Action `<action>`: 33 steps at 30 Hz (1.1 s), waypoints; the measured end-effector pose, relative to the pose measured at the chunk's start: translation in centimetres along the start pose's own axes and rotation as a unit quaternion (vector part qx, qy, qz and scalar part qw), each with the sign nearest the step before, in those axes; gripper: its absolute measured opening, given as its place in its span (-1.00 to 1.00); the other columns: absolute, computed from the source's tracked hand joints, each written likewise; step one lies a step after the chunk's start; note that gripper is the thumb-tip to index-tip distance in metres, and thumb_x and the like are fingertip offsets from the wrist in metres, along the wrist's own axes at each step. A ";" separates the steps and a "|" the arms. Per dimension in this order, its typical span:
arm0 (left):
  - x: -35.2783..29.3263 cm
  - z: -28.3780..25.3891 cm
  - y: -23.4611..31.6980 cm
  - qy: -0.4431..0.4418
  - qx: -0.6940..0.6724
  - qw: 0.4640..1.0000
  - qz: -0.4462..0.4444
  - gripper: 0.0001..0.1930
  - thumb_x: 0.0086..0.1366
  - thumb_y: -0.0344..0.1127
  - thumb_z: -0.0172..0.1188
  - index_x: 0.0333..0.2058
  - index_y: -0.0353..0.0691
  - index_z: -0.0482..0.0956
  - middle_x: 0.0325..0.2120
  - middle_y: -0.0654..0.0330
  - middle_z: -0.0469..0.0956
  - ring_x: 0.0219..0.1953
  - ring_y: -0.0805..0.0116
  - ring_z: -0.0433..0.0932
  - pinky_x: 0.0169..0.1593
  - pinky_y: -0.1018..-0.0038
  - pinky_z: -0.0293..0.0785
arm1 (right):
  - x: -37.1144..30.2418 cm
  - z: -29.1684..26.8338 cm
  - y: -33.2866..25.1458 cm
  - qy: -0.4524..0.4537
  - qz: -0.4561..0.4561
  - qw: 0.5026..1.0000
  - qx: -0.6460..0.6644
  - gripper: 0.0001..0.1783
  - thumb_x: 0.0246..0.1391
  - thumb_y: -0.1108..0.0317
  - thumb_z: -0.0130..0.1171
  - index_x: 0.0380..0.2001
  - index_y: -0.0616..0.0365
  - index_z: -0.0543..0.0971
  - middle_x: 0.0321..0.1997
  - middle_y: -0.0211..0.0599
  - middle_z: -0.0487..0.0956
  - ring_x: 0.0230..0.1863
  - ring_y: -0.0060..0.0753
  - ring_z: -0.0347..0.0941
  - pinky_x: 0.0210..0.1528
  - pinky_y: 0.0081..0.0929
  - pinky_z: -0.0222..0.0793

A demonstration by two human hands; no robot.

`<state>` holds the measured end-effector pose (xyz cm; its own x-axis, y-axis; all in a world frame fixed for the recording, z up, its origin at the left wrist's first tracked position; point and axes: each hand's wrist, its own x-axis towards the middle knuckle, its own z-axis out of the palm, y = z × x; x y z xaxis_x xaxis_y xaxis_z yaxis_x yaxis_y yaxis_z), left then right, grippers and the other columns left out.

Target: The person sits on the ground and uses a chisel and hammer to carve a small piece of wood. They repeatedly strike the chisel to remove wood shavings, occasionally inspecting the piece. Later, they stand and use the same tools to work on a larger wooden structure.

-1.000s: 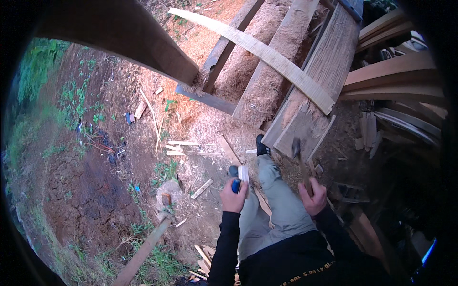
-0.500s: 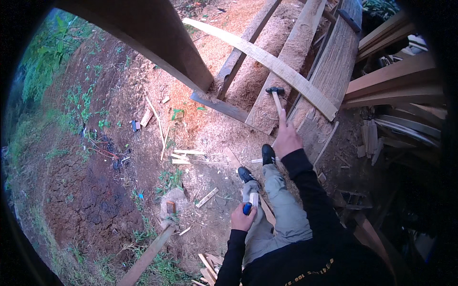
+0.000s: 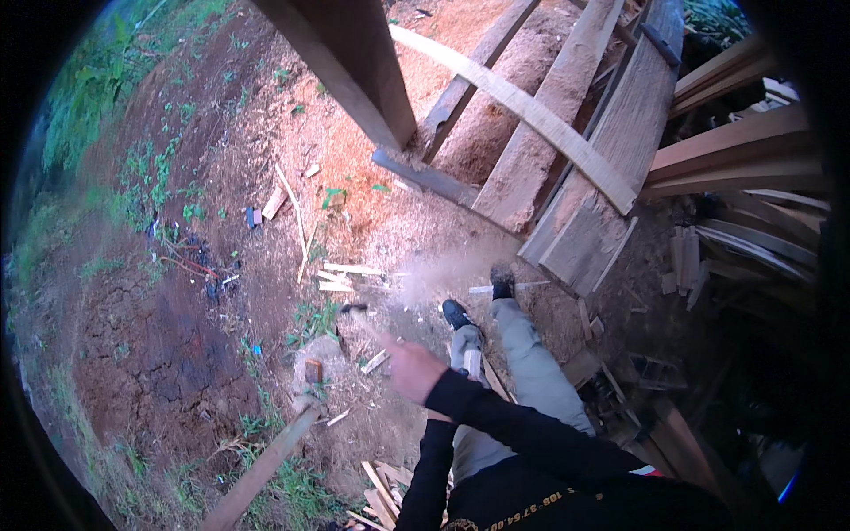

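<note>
My right hand is closed round the handle of a hammer, blurred by motion, with its dark head over the ground to the left. The right forearm crosses in front of my left hand, so only a sliver of skin shows and its fingers are hidden. A pale piece of wood stands out just beyond the forearm, over my legs. Whether the left hand touches it cannot be seen.
Sawdust-covered planks lie ahead, with a curved pale board across them. A thick timber juts in from above. Lumber is stacked at right. Offcuts and a brown block lie at left.
My right hand has swung the hammer from the planks leftward and nearer, across my body. The left hand, earlier seen closed on a blue object, is now mostly covered by the right forearm.
</note>
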<state>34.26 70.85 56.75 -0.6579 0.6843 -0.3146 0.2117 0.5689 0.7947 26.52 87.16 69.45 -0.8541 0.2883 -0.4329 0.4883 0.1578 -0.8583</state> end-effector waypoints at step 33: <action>-1.2 6.0 15.2 -0.029 0.032 0.964 -0.263 -0.61 0.09 -0.07 0.35 -0.29 -0.30 0.58 -0.41 -0.08 0.60 -0.31 -0.07 0.60 -0.21 0.16 0.50 | -16.9 -17.2 13.5 0.029 0.137 0.990 0.018 -0.70 0.20 0.18 0.13 -0.19 0.21 0.46 -0.48 0.02 0.57 -0.40 0.01 0.59 -0.36 -0.18 0.44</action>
<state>42.57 81.40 66.08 -0.6447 0.3165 -0.6958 -0.0950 0.8700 0.4838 50.70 100.69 69.92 -0.6776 0.3695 -0.6359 0.6934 0.0328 -0.7198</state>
